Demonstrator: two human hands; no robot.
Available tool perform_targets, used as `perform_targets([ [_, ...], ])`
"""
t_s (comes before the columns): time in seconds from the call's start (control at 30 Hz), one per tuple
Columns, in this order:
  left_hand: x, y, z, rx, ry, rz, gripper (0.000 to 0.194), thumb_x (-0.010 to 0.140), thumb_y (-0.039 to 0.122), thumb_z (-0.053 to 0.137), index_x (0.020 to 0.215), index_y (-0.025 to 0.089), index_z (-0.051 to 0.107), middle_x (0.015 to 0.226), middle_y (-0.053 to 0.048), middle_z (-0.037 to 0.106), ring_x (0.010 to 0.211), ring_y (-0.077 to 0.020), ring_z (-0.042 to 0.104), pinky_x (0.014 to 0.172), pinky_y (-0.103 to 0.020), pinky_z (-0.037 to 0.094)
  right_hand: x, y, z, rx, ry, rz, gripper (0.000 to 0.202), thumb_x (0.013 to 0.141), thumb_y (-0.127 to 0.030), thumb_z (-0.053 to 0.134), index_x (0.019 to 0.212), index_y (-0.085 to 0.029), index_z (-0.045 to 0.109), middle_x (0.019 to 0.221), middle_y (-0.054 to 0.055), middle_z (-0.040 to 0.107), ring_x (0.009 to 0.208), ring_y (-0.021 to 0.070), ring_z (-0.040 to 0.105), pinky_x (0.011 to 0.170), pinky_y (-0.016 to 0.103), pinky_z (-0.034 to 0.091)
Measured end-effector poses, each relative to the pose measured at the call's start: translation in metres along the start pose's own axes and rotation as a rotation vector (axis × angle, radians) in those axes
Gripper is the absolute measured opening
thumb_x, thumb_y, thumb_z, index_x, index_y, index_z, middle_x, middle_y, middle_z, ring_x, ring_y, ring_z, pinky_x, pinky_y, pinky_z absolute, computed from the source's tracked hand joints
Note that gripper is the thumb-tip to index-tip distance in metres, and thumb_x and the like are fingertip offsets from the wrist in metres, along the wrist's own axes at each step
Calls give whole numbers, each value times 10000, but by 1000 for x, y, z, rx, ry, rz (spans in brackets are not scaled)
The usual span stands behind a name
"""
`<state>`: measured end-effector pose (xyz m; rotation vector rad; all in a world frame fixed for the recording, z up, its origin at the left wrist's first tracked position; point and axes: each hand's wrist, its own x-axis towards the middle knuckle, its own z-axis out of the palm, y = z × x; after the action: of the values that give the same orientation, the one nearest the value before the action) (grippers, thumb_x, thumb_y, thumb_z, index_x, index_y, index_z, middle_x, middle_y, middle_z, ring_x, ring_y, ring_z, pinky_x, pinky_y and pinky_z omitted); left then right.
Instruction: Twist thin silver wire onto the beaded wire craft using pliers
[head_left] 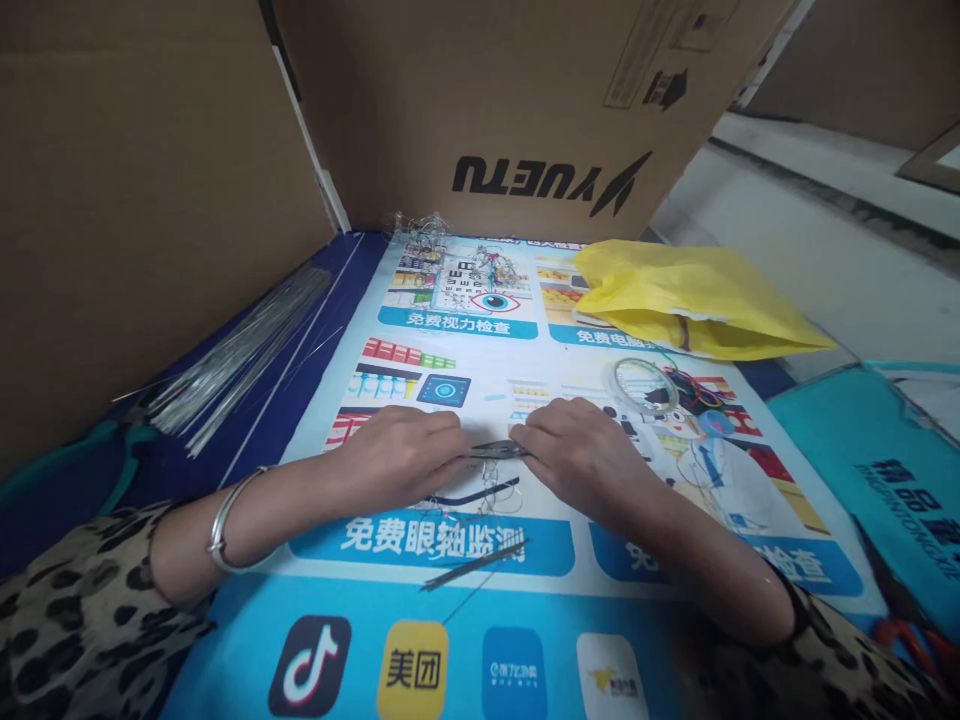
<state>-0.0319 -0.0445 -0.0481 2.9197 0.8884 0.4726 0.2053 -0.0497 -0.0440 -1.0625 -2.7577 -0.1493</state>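
Observation:
Close together over the printed sheet, my two hands meet at a small dark metal tool that looks like pliers point(501, 450). My right hand point(581, 450) is closed around it, with its handles hidden in the palm. At the tool's left end, my left hand point(409, 455) is closed in a pinch; what lies between those fingers is hidden. Thin bent wire pieces point(491, 490) lie just below the hands. Nearer to me rests a small bunch of short straight wires point(476, 565).
Cardboard walls point(480, 100) stand behind and left. Long silver wires point(240, 350) lie at left, tangled wire shapes point(495, 265) at the back. A wire coil point(645, 385), coloured strands point(697, 390) and a yellow bag point(675, 300) sit right, beside a teal bag point(892, 480).

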Motion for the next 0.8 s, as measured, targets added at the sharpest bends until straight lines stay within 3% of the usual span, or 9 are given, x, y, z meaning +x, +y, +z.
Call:
perform_targets([
  [0.3, -1, 2, 0, 98, 14, 85, 235, 908, 311, 380, 851, 188, 572, 692, -5, 585, 576, -129, 527, 531, -263, 376, 0, 3, -3, -29, -71, -83, 144, 858, -172, 471, 817, -179, 609, 772, 55, 590, 763, 184, 472, 687, 315, 286],
  [0.57, 0, 4, -1, 82, -9, 144, 220, 903, 295, 396, 865, 195, 588, 742, -16, 618, 649, -122, 565, 601, -245, 426, 8, 2, -13, -77, -121, -207, 171, 879, -138, 442, 780, -176, 577, 748, 49, 572, 745, 180, 432, 666, 318, 264],
  [0.8, 2, -3, -4, 127, 45, 96, 227, 896, 319, 402, 819, 180, 565, 699, 1, 601, 606, -126, 552, 526, -252, 380, 25, 8, -22, -83, -118, -262, 177, 879, -142, 454, 757, -176, 578, 747, 44, 579, 751, 178, 424, 673, 314, 264],
])
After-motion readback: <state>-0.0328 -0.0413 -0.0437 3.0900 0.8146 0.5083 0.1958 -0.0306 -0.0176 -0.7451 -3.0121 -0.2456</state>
